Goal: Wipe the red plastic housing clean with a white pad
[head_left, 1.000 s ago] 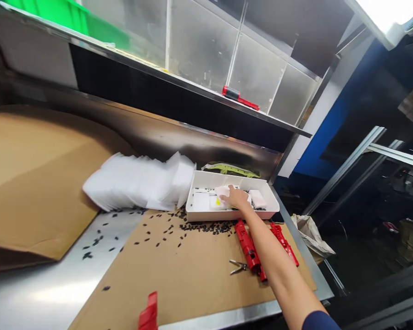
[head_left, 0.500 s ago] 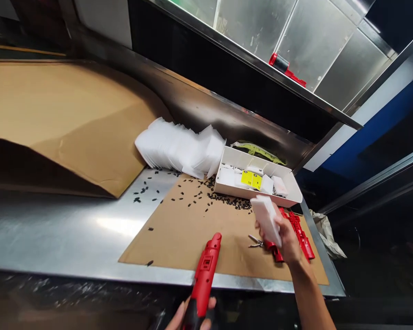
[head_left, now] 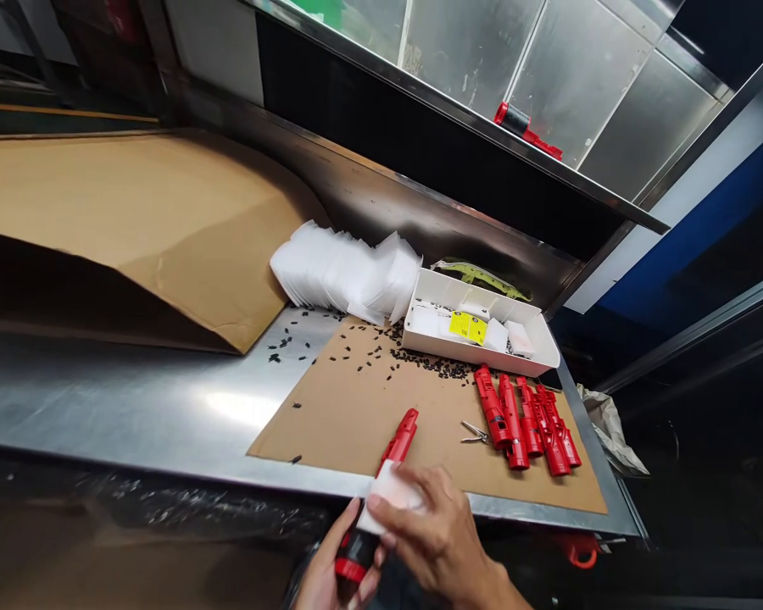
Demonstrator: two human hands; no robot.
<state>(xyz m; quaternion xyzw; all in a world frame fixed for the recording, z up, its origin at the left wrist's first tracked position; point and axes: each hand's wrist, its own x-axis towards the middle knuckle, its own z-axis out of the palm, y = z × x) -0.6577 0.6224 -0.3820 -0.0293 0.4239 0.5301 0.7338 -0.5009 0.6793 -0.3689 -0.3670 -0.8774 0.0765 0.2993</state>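
Left hand (head_left: 331, 576): grips the red tool body (head_left: 381, 491) low by its dark end, steadying it over the desk's near edge.
Right hand (head_left: 436, 534): presses a white pad (head_left: 391, 493) onto the tool's middle.
Mid desk (head_left: 133, 407): cardboard sheet (head_left: 356, 415), five red housings (head_left: 527, 419) lined up, small pliers (head_left: 475, 435).
Far: white tray (head_left: 476, 326), stacked white pads (head_left: 347, 271).
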